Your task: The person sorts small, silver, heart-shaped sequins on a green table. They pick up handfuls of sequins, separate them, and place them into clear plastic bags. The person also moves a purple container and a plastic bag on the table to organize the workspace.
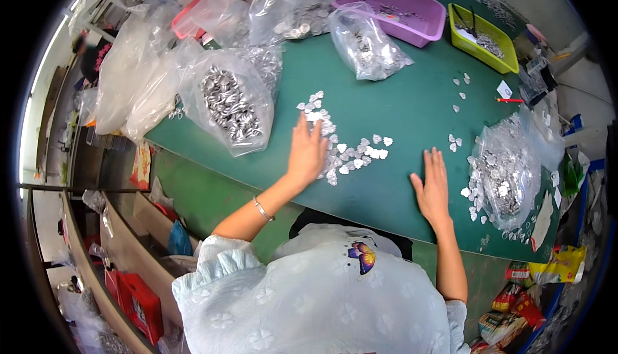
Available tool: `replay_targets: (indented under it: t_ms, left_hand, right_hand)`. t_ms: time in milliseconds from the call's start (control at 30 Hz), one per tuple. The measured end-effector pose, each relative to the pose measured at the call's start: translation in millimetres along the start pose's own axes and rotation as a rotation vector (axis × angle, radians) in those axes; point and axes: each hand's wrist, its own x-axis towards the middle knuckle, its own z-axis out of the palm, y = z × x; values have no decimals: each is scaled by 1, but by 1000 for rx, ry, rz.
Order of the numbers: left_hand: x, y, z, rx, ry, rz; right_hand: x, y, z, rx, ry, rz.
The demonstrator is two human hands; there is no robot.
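Observation:
My left hand (307, 150) lies over the left edge of a spread of small silvery leaf-shaped metal pieces (351, 155), fingers stretched out. Some pieces are hidden under it. Flat on the green table (393, 193), well to the right of that spread, rests my right hand (432, 188) with its thumb apart and nothing in it. A few loose pieces (455, 142) lie just beyond its fingertips. Further right sits a clear plastic bag (508, 177) full of similar silvery pieces, with more scattered along its left side.
Clear bags of metal parts (232, 106) crowd the table's left side. Along the back are another bag (367, 48), a purple basin (393, 9) and a lime-green basket (483, 42) with dark-handled tools. A red pen (510, 100) lies at the right. A red box (138, 306) is at lower left.

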Motion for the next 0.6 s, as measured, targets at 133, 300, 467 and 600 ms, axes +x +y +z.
replay_targets:
  t_ms: [133, 300, 467, 600]
  left_hand:
    - [-2, 33, 9, 39, -40, 71]
    - [11, 73, 29, -239, -94, 246]
    - [-9, 99, -15, -851, -265, 292]
    - [-52, 86, -40, -1239, -1153, 53]
  right_hand:
    - [8, -33, -3, 153, -83, -119]
    - [36, -42, 2, 262, -115, -212]
    - [41, -36, 1, 271, -118, -205]
    - [44, -36, 7, 206, -148, -288]
